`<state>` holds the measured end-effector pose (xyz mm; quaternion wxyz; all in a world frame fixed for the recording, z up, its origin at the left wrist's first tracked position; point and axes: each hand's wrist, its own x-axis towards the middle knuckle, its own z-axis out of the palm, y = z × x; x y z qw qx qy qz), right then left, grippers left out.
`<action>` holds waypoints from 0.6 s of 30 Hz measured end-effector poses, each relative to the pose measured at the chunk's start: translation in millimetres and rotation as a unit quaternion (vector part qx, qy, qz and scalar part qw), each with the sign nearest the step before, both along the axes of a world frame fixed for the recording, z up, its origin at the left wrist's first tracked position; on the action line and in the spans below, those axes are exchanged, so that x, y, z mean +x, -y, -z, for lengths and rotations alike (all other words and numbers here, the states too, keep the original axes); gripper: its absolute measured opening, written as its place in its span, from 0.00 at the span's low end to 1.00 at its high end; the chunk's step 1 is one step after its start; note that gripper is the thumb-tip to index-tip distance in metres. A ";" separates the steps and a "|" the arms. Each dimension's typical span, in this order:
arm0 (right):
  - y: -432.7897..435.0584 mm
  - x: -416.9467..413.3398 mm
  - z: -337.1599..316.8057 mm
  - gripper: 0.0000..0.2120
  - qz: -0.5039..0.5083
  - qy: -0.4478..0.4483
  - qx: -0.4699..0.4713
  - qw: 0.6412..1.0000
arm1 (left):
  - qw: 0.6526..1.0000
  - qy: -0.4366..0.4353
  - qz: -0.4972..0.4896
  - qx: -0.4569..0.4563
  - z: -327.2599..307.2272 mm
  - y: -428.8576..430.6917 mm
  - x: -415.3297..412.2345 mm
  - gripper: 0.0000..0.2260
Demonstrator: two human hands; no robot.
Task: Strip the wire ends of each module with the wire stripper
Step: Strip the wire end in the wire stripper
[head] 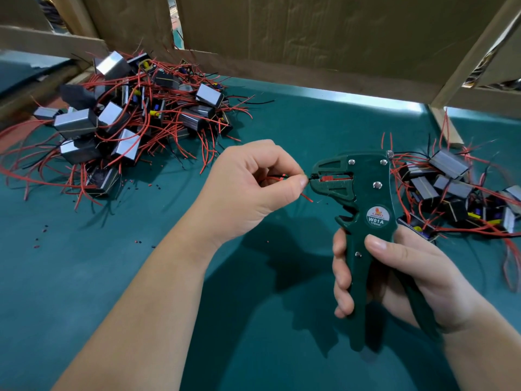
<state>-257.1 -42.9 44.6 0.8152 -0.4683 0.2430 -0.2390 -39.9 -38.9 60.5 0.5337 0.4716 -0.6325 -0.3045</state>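
Nearest, the wire stripper [366, 193] is being held upright by the right hand [408, 275], whose fingers are curled round its handles. The tool's head is pointing up and its mouth is facing left. Just left of that mouth, a black wire [277, 175] and a red wire [306, 196] are being pinched between thumb and forefinger of the left hand [248, 190], with the other fingers curled in.

The black wire is being presented lying left to right, in line with the mouth, and its end is touching or just entering it. Whether it is seated between the blades cannot be told. The red end is hanging loose below, apart from the tool. The module these wires belong to is not being shown.

The coming squeeze is judged to depend on that wire being kept level and pushed rightward.

Bare green table [253, 320] is being left open around both hands. Farther off, one pile of modules [118, 119] is lying to the left and another pile [451, 182] close to the right. The back is being closed off by a cardboard wall [310, 38].
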 end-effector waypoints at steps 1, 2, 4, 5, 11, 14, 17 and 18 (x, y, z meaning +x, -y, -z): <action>0.2 -0.1 0.0 0.20 0.000 0.000 0.001 1.000 | 1.000 0.004 -0.001 -0.002 0.2 0.3 0.1 0.06; 0.2 -0.2 0.1 0.19 -0.001 0.000 0.002 1.000 | 1.000 0.008 -0.001 -0.003 0.4 0.5 0.2 0.06; 0.2 -0.5 0.0 0.19 -0.004 0.001 0.003 1.000 | 1.000 0.008 0.001 -0.003 0.5 0.6 0.3 0.06; 0.2 -0.9 -0.1 0.19 -0.006 0.003 0.004 1.000 | 1.000 0.006 0.002 -0.002 0.5 0.6 0.4 0.06; -1.6 1.4 1.1 0.20 0.007 -0.002 0.001 1.000 | 1.000 -0.002 0.009 0.009 0.5 -0.1 0.7 0.06; -3.2 4.2 0.6 0.22 0.037 0.002 0.009 0.999 | 0.998 0.021 0.020 0.059 3.0 1.1 1.3 0.06; -4.4 7.1 1.3 0.25 0.082 -0.011 0.013 0.997 | 0.990 0.094 0.015 0.100 7.9 3.7 2.5 0.08; -5.9 8.1 1.9 0.26 0.089 -0.017 0.009 0.996 | 0.988 0.113 0.012 0.106 8.8 4.3 2.8 0.08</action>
